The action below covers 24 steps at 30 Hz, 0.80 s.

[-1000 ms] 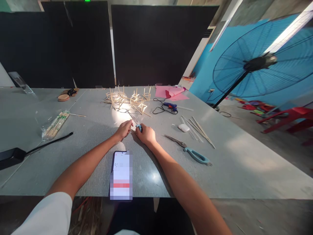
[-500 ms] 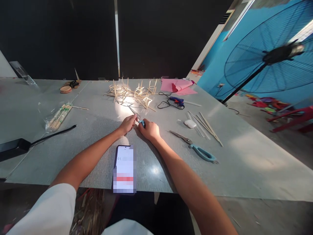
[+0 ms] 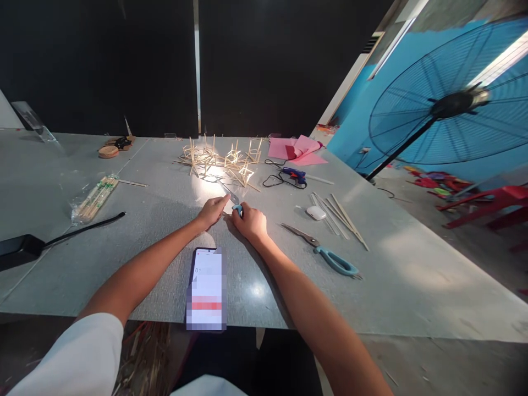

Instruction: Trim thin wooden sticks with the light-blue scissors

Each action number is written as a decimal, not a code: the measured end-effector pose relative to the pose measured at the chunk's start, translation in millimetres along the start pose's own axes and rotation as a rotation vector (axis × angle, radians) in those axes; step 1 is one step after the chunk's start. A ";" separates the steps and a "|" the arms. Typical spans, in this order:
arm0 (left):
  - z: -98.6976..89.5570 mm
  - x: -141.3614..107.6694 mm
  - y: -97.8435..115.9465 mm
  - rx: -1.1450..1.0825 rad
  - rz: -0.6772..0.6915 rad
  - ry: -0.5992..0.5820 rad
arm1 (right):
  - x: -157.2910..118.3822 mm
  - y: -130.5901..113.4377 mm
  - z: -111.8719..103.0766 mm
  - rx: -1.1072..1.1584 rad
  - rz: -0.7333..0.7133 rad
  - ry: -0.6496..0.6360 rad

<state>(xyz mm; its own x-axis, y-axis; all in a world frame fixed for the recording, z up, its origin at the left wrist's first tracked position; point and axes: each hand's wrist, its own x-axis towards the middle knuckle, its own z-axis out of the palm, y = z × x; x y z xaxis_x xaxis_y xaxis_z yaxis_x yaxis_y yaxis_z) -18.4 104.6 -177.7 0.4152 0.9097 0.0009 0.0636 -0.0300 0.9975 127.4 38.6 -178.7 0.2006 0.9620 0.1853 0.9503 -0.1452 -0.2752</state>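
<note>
My right hand [image 3: 250, 221] is closed around the blue handle of a small pair of scissors [image 3: 237, 209], whose blades point away and to the left. Close beside it, my left hand [image 3: 213, 212] is closed, with its fingertips near the blades; what it pinches is too small to make out. Beyond both hands lie several frames of thin wooden sticks [image 3: 234, 158], lit by a bright patch. Larger scissors [image 3: 338, 262] with blue handles rest on the table right of my right hand. A phone [image 3: 207, 286] lies in front of me.
On the grey table [image 3: 391, 286] are a glue gun [image 3: 294, 176], pink sheets [image 3: 303, 151], a white case [image 3: 315, 213], loose sticks [image 3: 350, 223], a bag of sticks [image 3: 97, 199], a black device [image 3: 20, 251] and a round wooden piece [image 3: 108, 152]. A fan [image 3: 454, 104] stands right.
The view has shifted slightly, so the table items appear a little further left. Both hands stay close together, with the small scissors still in my right hand.
</note>
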 end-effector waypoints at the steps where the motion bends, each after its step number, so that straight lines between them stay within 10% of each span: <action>1: -0.1 -0.6 1.1 -0.010 -0.019 -0.012 | 0.5 0.8 0.5 0.005 -0.002 -0.001; 24: 1.5 1.4 -1.9 0.072 -0.010 0.032 | -1.8 -0.9 -1.7 -0.009 -0.083 -0.044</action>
<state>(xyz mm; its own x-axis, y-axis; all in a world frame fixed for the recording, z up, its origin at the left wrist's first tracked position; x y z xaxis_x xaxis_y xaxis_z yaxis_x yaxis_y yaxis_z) -16.6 105.3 -179.6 0.3847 0.9230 -0.0061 0.1335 -0.0491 0.9898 126.5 36.5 -177.2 0.1109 0.9799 0.1658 0.9653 -0.0665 -0.2525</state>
